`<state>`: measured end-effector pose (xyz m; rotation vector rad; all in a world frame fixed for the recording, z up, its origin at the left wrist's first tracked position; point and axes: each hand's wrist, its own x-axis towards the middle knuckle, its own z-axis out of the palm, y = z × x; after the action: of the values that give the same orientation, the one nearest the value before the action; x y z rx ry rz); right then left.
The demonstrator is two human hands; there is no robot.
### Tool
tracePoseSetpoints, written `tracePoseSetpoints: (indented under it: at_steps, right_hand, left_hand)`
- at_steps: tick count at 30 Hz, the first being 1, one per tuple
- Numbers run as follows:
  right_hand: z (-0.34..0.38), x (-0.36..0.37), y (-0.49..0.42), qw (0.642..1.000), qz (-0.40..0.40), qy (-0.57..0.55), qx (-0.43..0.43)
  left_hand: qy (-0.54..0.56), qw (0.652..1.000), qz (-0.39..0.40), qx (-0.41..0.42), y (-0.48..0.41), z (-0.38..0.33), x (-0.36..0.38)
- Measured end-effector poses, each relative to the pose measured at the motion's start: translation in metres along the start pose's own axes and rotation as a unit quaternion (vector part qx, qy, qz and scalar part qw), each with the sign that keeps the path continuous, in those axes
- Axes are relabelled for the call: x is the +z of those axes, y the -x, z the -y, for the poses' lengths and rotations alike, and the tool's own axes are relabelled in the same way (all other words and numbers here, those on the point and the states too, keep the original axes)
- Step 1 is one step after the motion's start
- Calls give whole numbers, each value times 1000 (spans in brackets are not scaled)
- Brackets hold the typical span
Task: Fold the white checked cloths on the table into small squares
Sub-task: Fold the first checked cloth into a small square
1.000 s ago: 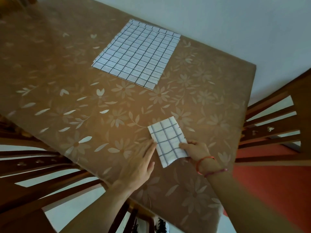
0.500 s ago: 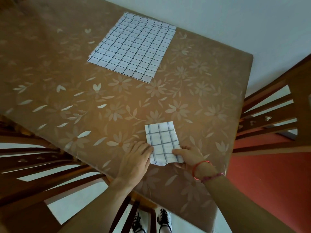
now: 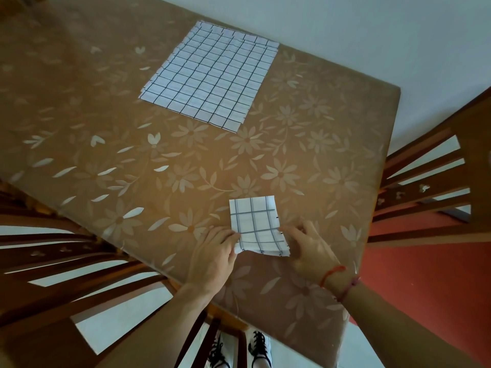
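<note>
One folded cloth (image 3: 253, 221) lies at the lower centre of the frame, fingers of the left hand (image 3: 212, 257) and right hand (image 3: 312, 252) pinching its near corners, while the flat cloths (image 3: 210, 75) at the upper centre of the table (image 3: 106, 134) seem not yet folded.

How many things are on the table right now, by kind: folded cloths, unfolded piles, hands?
folded checked cloth: 1
flat pile of unfolded checked cloths: 1 (layers not countable)
hands at the folded one: 2, left hand and right hand
Total: 4
</note>
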<state>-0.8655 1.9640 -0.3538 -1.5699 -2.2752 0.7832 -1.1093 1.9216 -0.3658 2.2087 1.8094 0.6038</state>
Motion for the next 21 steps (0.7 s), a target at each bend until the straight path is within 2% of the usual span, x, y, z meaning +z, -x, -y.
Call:
tracePoseSetpoints:
  at_steps: [4, 9, 14, 21]
  right_hand:
    - [9, 3, -6, 998, -29, 37, -37]
    - [3, 8, -19, 999, -27, 5, -34]
    - [11, -2, -33, 996, -24, -20, 82]
    - [12, 0, -55, 987, -17, -61, 150]
  left_hand:
    - [7, 1000, -10, -3, -3, 0, -1]
    - [32, 999, -28, -14, -5, 0, -2]
    - [46, 996, -33, -75, -10, -1, -4]
    - [89, 982, -27, -166, -25, 1, -2]
